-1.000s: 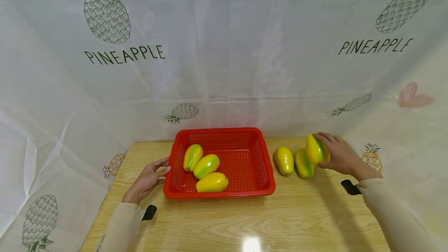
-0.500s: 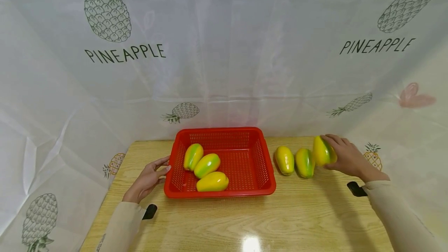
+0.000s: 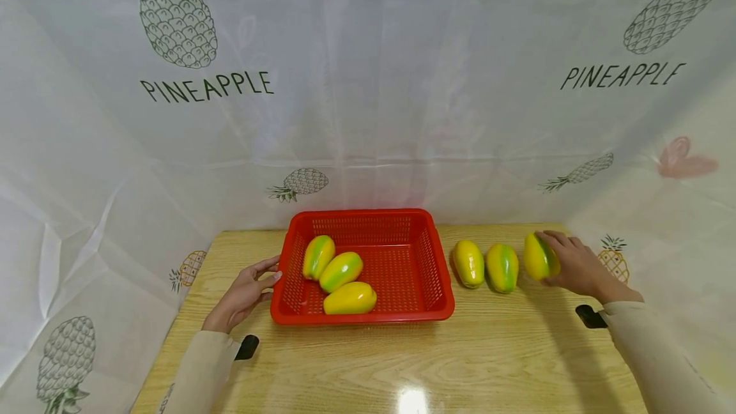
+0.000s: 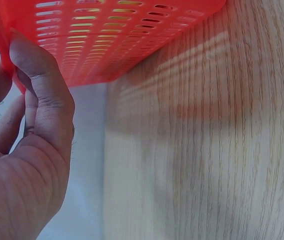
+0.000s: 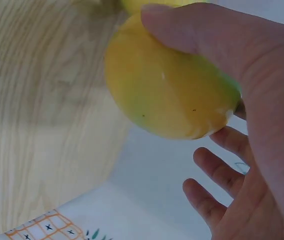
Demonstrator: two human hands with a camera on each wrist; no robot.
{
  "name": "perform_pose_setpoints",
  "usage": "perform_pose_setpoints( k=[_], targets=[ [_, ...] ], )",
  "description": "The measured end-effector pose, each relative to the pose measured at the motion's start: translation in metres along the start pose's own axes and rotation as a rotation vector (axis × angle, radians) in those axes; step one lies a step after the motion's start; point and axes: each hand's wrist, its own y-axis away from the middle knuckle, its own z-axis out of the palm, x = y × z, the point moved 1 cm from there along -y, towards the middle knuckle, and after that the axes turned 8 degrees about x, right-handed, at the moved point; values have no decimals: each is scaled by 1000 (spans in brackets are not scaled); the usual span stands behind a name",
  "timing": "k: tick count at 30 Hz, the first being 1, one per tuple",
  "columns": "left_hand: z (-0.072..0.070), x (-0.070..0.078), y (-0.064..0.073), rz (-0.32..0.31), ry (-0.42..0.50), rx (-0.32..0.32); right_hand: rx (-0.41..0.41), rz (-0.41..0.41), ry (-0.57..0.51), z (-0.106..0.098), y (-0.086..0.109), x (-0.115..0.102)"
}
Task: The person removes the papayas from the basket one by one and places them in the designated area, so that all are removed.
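Observation:
My left hand (image 3: 244, 294) pinches the left rim of a red plastic basket (image 3: 362, 319); in the left wrist view the thumb (image 4: 37, 60) and fingers lie on either side of that rim. Three glossy yellow-green papayas lie in the basket's left half, the nearest papaya (image 3: 349, 299) on its side. At the right, my right hand (image 3: 577, 267) grips another papaya (image 3: 539, 257) between thumb and fingers, low over the table's right end. Whether it touches the table I cannot tell. Two more papayas, a left one (image 3: 468, 264) and a right one (image 3: 502, 268), lie between basket and hand.
The wooden table (image 3: 345, 369) runs up to a white cloth (image 3: 374, 114) printed with pineapples, which hangs behind and at both sides. The basket stands near the table's back edge.
My right hand has moved right and down with its papaya, away from the two papayas beside it, so a gap now shows. My left hand stays on the basket rim.

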Motion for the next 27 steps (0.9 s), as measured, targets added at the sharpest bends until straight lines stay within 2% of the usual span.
perform_pose_setpoints(
  k=[8, 18, 27],
  targets=[
    [0, 1, -2, 2, -4, -3, -15, -3, 1, 11, 7, 6],
    [0, 1, 0, 4, -8, 1, -71, 4, -34, 20, 11, 8],
    [1, 0, -1, 12, 25, -8, -52, -29, -49, 29, 13, 11]
  ],
)
